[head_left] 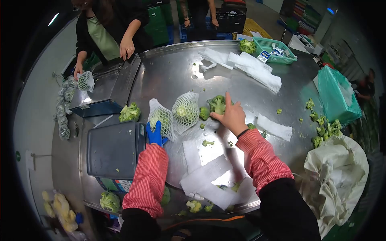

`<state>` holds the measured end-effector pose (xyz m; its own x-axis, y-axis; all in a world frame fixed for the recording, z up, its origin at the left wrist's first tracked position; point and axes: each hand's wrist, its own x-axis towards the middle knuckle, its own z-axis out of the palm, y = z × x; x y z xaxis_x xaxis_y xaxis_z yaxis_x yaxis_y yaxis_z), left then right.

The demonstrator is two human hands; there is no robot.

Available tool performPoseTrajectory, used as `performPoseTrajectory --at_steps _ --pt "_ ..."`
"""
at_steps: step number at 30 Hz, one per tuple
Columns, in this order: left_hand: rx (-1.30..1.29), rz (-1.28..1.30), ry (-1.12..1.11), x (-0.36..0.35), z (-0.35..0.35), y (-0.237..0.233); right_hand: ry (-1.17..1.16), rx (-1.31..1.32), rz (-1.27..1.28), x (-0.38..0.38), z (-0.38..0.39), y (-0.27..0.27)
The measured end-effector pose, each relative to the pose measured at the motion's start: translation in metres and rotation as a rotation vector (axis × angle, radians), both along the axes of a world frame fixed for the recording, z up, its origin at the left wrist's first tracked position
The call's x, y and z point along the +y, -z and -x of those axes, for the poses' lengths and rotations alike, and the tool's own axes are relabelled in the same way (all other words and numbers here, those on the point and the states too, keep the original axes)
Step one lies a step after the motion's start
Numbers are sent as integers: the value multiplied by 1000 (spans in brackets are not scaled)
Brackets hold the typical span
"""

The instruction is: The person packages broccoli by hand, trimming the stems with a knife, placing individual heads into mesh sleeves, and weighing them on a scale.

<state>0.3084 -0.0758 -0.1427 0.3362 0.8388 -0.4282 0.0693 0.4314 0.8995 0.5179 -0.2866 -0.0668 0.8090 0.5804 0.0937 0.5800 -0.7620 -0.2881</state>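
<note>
My left hand [156, 133], in a blue glove, is closed against the lower side of a pale green vegetable head in a white foam net [161, 116]. A second foam-netted head [186, 111] lies just to the right of it. My bare right hand [233, 116] is spread at a broccoli head [217, 104], the thumb near its lower edge and the index finger stretched up along its right side. Between the netted heads and that broccoli sits a small broccoli piece [204, 113].
A dark lidded box [114, 148] stands left of my left arm, a leafy green head [130, 113] behind it. White foam sheets [213, 174] lie in front. A green basket [277, 52], a teal-lined box [339, 96] and a white sack [337, 172] line the right. Across the table a person handles a foam net [85, 81].
</note>
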Motion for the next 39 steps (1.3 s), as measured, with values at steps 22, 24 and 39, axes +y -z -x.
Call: performPoseTrajectory --at_steps 22,24,39 --pt "-279 -399 576 -142 78 -96 -304 1366 -899 -43 115 -17" --pt "-303 -361 527 -145 91 -92 -310 1256 -836 -31 133 -9" --pt "-116 7 487 -200 238 -49 -699 574 -136 177 304 -58"
